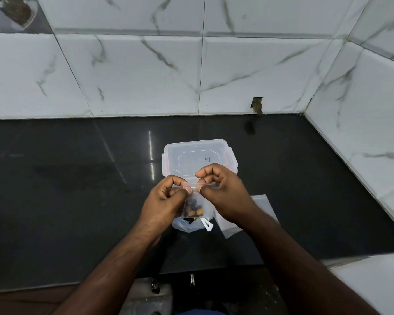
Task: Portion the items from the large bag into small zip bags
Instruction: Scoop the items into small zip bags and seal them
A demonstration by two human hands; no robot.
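Observation:
A small clear zip bag hangs between my hands above the black counter, with several dark and orange pieces at its bottom. My left hand pinches the left part of its top strip between thumb and forefinger. My right hand pinches the strip just to the right, fingers curled. Below them lies the large crumpled clear bag, mostly hidden by my left wrist. A white tag sticks out beside it.
A clear plastic box with a clip lid stands just behind my hands. Flat small zip bags lie under my right wrist. The black counter meets white marble-tiled walls at the back and right.

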